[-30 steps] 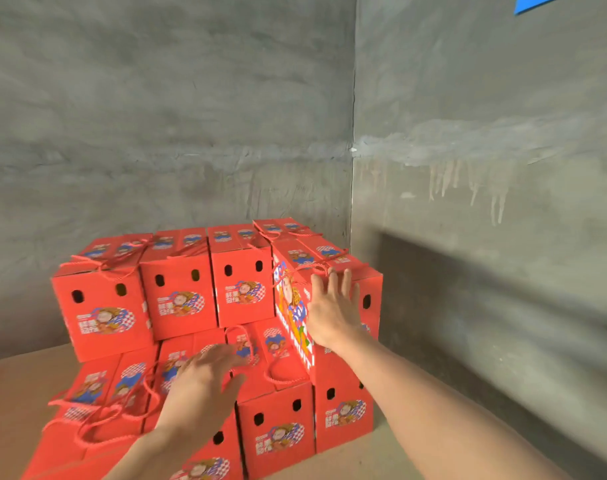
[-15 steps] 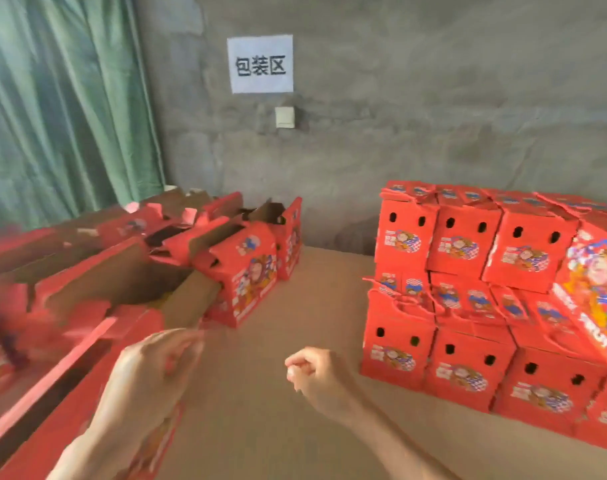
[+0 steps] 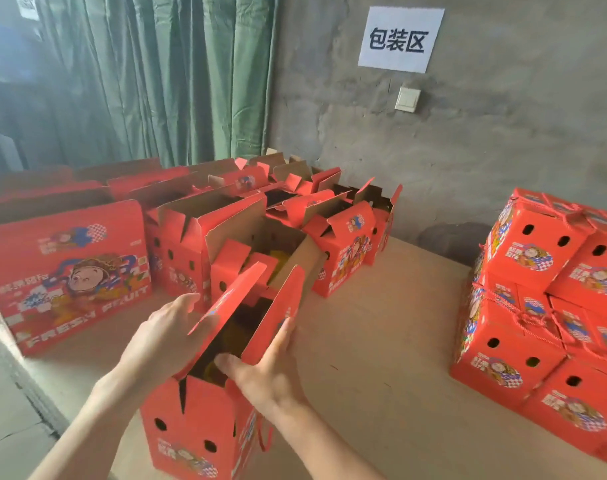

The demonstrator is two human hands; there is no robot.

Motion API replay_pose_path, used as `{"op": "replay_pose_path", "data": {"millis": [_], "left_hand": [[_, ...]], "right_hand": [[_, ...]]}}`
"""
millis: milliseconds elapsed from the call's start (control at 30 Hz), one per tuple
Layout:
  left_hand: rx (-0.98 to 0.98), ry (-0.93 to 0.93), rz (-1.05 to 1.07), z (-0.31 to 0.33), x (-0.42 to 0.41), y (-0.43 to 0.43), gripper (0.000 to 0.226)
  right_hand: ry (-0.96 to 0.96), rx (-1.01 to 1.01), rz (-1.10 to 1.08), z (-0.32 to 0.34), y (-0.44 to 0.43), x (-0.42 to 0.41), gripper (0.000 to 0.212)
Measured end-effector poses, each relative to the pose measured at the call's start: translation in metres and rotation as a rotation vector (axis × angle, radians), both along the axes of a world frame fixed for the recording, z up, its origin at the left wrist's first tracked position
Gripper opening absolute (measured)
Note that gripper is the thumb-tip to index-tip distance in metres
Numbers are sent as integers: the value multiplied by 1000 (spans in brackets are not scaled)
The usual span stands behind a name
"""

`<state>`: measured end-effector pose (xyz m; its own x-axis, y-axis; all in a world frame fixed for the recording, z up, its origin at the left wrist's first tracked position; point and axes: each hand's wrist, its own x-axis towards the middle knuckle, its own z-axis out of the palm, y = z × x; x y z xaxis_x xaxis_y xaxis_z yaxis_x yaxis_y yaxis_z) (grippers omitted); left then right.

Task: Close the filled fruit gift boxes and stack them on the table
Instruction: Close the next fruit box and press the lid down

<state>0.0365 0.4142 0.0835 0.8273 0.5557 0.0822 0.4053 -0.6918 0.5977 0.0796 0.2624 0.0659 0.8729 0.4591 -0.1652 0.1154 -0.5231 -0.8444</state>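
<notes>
My box (image 3: 191, 431) runs away from me. Left hand (image 3: 163, 337) presses the left flap (image 3: 231, 303) flat-fingered; right hand (image 3: 267, 372) pinches the right flap (image 3: 278, 313).

On brown counter (image 3: 381, 337): open red gift boxes (image 3: 345, 258) at left and centre; closed boxes (image 3: 523, 344) stacked at right.

One wide-angle view is taken from head height, aimed forward and down across the worktop (image 3: 381, 341). The left hand (image 3: 163, 337), right hand (image 3: 264, 372) and gift box (image 3: 191, 427) are seen nearest the lens, at lower centre. A curtain (image 3: 156, 81) fills the upper left, a concrete wall (image 3: 503, 150) the upper right.
</notes>
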Motion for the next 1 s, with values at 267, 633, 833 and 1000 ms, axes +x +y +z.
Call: {"op": "replay_pose_path", "data": {"millis": [267,633,833,1000], "left_hand": [[-18,-31,-157,12,11,11,55],[78,-73,-502,5,43,-58,35],[-20,-49,-724,-26,69,-137,35],[-168,-134,-932,-41,82,-224,20]], "right_hand": [[37,-165,-84,21,-76,35,14],[-301,-747,29,64,-230,75,46],[-300,-854,-264,66,-341,70,40],[-315,-596,-562,64,-424,41,31]]}}
